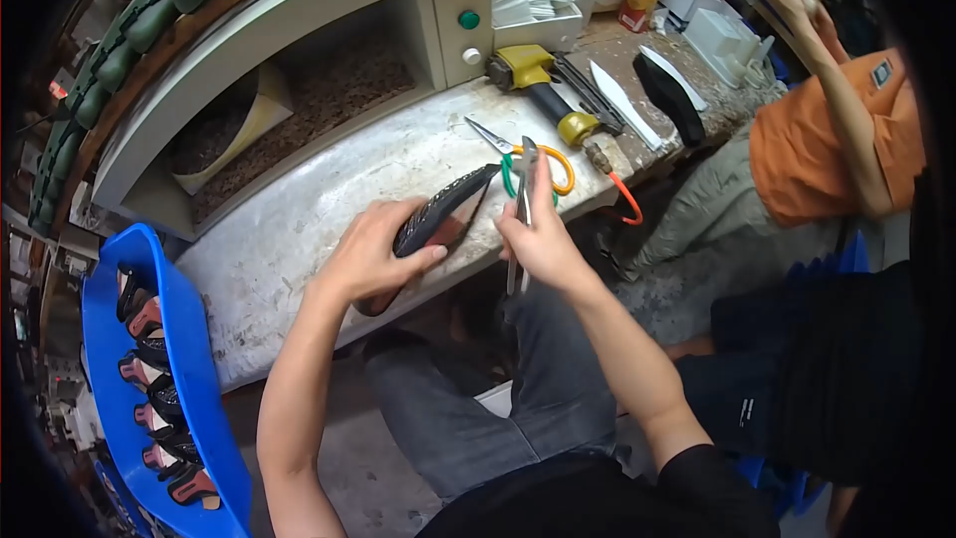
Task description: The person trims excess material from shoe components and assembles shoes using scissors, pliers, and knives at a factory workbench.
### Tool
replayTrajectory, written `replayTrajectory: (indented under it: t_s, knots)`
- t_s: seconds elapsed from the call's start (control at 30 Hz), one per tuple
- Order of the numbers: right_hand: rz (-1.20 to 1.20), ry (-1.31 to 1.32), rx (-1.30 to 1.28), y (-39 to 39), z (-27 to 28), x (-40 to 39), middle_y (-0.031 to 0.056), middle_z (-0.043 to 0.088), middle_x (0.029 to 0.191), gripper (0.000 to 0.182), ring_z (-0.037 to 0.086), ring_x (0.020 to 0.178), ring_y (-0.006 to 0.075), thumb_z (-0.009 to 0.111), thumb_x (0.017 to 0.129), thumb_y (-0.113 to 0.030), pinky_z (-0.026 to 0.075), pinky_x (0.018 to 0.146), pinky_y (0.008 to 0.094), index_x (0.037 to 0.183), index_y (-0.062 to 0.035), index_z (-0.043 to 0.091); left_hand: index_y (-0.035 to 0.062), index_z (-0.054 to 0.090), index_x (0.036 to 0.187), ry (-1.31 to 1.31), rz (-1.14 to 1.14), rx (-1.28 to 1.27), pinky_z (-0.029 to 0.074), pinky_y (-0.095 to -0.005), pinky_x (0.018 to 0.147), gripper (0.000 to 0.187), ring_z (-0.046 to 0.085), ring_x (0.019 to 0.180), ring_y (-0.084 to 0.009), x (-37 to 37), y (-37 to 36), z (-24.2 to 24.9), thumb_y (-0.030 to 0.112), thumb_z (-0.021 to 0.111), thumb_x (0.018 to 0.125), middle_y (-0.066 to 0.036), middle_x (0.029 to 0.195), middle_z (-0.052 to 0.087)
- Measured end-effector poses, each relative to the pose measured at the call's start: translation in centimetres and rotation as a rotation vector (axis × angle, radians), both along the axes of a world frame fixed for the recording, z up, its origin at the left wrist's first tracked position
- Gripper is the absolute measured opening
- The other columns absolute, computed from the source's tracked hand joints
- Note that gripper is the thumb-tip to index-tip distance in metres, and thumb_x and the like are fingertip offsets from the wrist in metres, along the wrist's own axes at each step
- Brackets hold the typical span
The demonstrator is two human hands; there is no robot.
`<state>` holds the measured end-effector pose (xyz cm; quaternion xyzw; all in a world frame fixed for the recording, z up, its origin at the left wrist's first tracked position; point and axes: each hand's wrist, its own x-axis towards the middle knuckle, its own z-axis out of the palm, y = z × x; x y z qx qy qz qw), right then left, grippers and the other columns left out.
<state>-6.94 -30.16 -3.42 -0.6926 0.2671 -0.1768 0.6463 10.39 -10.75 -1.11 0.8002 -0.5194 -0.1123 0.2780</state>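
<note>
My left hand (376, 251) is wrapped round a black shoe (438, 214) with a reddish-brown underside, held tilted at the bench's front edge. In my right hand (546, 244) is a pair of metal pliers (524, 201), jaws pointing up, just right of the shoe's tip and apart from it. Behind the pliers lie scissors (490, 134) with one orange and one green handle loop, partly hidden by my right hand and the tool. The worn, pale workbench (269, 289) runs beneath the shoe.
A blue bin (189, 339) with several black-and-red shoes stands at left. Behind the bench is a machine (438, 0) with a wide opening. A yellow-and-black nail gun (546, 90) with an orange hose (627, 201) lies right. A person in an orange shirt (817, 139) is beyond.
</note>
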Motion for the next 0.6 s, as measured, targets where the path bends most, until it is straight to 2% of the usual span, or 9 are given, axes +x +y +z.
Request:
replayTrajectory:
  t_s: [0.03, 0.13, 0.17, 0.2, 0.23, 0.3, 0.37, 0.5, 0.6]
  knots:
    - [0.037, 0.02, -0.121, -1.1, -0.8, 0.4, 0.018, 0.064, 0.133, 0.066, 0.071, 0.09, 0.0221, 0.052, 0.108, -0.01, 0.057, 0.078, 0.0288, 0.168, -0.0063, 0.027, -0.001, 0.062, 0.141, 0.041, -0.022, -0.027, 0.05, -0.0451, 0.104, 0.08, 0.067, 0.115, -0.0378, -0.7, 0.5, -0.8, 0.046, 0.086, 0.081, -0.019, 0.132, 0.069]
    - [0.177, 0.056, -0.481, -3.4, -2.4, 2.6, 0.0192, 0.058, 0.141, 0.063, 0.068, 0.102, 0.0196, 0.056, 0.105, -0.008, 0.054, 0.092, 0.0283, 0.164, -0.0012, 0.035, -0.002, 0.061, 0.142, 0.243, 0.116, -0.125, 0.051, -0.0421, 0.102, 0.078, 0.067, 0.111, -0.0344, -3.4, 4.2, -0.4, 0.042, 0.085, 0.083, -0.018, 0.127, 0.07]
    - [0.194, 0.049, -0.472, -2.7, -2.2, 2.7, 0.0192, 0.058, 0.141, 0.063, 0.068, 0.102, 0.0196, 0.056, 0.105, -0.008, 0.054, 0.092, 0.0283, 0.164, -0.0012, 0.035, -0.0027, 0.06, 0.143, 0.378, 0.162, -0.181, 0.05, -0.041, 0.102, 0.077, 0.066, 0.11, -0.0326, -4.8, 6.0, 0.4, 0.041, 0.084, 0.084, -0.017, 0.127, 0.07]
    - [0.221, -0.024, -0.379, -1.9, -1.6, 2.6, 0.0184, 0.059, 0.14, 0.059, 0.067, 0.106, 0.0192, 0.057, 0.105, -0.009, 0.052, 0.096, 0.0284, 0.161, -0.0001, 0.039, -0.0033, 0.06, 0.144, 0.51, 0.21, -0.236, 0.05, -0.0399, 0.102, 0.077, 0.065, 0.109, -0.0309, -6.2, 7.8, 1.0, 0.039, 0.083, 0.084, -0.017, 0.127, 0.069]
    - [0.252, -0.097, -0.287, -1.1, -0.6, 2.3, 0.0176, 0.06, 0.139, 0.055, 0.066, 0.109, 0.0187, 0.058, 0.105, -0.01, 0.05, 0.099, 0.0285, 0.158, 0.0009, 0.044, -0.0033, 0.06, 0.144, 0.502, 0.235, -0.233, 0.05, -0.0399, 0.102, 0.077, 0.065, 0.109, -0.0309, -7.7, 9.7, 0.9, 0.039, 0.083, 0.084, -0.017, 0.127, 0.069]
    - [0.329, -0.232, -0.108, 0.9, 2.0, 2.1, 0.016, 0.063, 0.136, 0.048, 0.064, 0.115, 0.0178, 0.06, 0.106, -0.011, 0.046, 0.107, 0.0287, 0.151, 0.0029, 0.052, -0.0059, 0.059, 0.143, 0.892, 0.293, -0.459, 0.049, -0.0389, 0.101, 0.077, 0.064, 0.108, -0.0285, -10.8, 12.6, 0.4, 0.037, 0.083, 0.085, -0.016, 0.127, 0.068]
    - [0.538, -0.21, 0.441, 4.8, 5.4, 0.0, 0.0164, 0.065, 0.142, 0.038, 0.064, 0.123, 0.018, 0.057, 0.108, -0.01, 0.049, 0.108, 0.03, 0.144, 0.0025, 0.059, -0.0062, 0.059, 0.143, 0.912, 0.336, -0.508, 0.049, -0.0391, 0.101, 0.077, 0.064, 0.108, -0.029, -13.8, 13.3, 0.3, 0.038, 0.083, 0.084, -0.016, 0.127, 0.068]
    - [0.599, -0.112, 0.472, 7.6, 4.1, -1.3, 0.0153, 0.071, 0.131, 0.033, 0.066, 0.12, 0.0194, 0.06, 0.107, -0.008, 0.051, 0.107, 0.0301, 0.138, 0.0031, 0.064, -0.0073, 0.06, 0.141, 0.997, 0.338, -0.635, 0.05, -0.0396, 0.099, 0.078, 0.064, 0.108, -0.0303, -17.6, 12.9, 0.1, 0.041, 0.084, 0.084, -0.017, 0.127, 0.067]
    - [0.606, -0.185, 0.533, 8.1, 3.9, -2.7, 0.0156, 0.074, 0.123, 0.03, 0.069, 0.113, 0.0198, 0.062, 0.105, -0.006, 0.054, 0.103, 0.0297, 0.132, 0.0043, 0.067, -0.0075, 0.06, 0.14, 0.838, 0.295, -0.608, 0.05, -0.0401, 0.099, 0.079, 0.064, 0.108, -0.0313, -18.8, 13.5, -0.5, 0.041, 0.085, 0.083, -0.019, 0.128, 0.066]
